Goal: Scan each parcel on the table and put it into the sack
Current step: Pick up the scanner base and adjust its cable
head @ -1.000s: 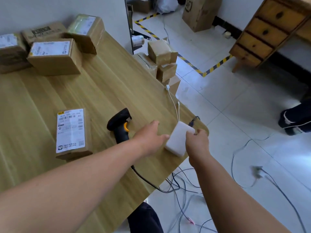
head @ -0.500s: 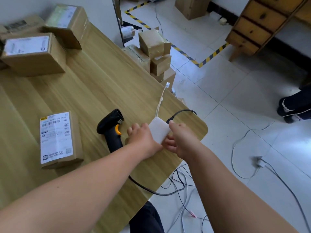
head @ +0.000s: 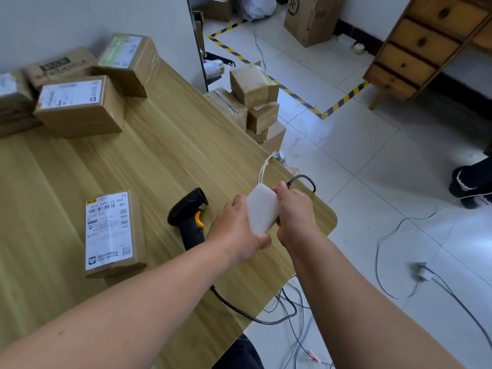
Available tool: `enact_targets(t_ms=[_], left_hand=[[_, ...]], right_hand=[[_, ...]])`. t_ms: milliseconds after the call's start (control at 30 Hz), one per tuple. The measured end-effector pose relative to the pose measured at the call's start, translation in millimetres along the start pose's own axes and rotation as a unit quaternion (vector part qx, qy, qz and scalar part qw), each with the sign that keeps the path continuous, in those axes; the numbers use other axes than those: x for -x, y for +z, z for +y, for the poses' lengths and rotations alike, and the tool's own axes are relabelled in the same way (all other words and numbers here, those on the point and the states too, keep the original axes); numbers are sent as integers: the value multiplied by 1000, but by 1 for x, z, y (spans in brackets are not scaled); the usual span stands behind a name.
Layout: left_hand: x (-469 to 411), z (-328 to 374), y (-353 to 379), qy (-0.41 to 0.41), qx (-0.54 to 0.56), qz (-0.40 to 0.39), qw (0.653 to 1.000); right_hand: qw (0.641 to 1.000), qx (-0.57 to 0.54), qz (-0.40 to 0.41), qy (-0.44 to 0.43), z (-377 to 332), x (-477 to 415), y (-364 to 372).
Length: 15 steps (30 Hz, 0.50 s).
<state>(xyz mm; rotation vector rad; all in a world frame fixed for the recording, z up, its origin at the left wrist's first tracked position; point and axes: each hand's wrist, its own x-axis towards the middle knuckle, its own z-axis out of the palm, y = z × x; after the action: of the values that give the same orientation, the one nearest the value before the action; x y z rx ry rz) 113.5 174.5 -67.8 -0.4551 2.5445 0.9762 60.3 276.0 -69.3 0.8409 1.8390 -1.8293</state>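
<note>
A flat cardboard parcel (head: 113,233) with a white label lies face up on the wooden table (head: 159,145). To its right lies a black barcode scanner (head: 189,218) with an orange trigger, untouched. Both hands hold a white power bank (head: 262,209) just above the table's right corner: my left hand (head: 237,230) grips its left side and bottom, my right hand (head: 294,214) its right side. A white cable and a black cable run out of its far end. Several more parcels (head: 80,105) sit at the table's far left. No sack is in view.
A stack of taped boxes (head: 253,107) stands on the floor beside the table's right edge. Loose cables (head: 383,249) trail over the white tiles. A wooden drawer unit (head: 418,49) is at the far right, and another person's shoe (head: 463,182) at the right edge.
Both hands closed on the white power bank and lifted it off the table corner. The camera view shifted slightly; the scanner and parcels stayed put.
</note>
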Motion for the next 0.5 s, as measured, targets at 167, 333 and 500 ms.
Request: enact_targets(t_ms=[167, 333, 500], left_hand=[[0, 7, -13, 13, 8, 2, 1000], [3, 16, -16, 12, -3, 1, 1000], [4, 17, -22, 4, 12, -31, 999]], right_hand=[[999, -40, 1, -16, -5, 4, 0], [998, -32, 42, -20, -17, 6, 0], [997, -72, 36, -18, -18, 8, -4]])
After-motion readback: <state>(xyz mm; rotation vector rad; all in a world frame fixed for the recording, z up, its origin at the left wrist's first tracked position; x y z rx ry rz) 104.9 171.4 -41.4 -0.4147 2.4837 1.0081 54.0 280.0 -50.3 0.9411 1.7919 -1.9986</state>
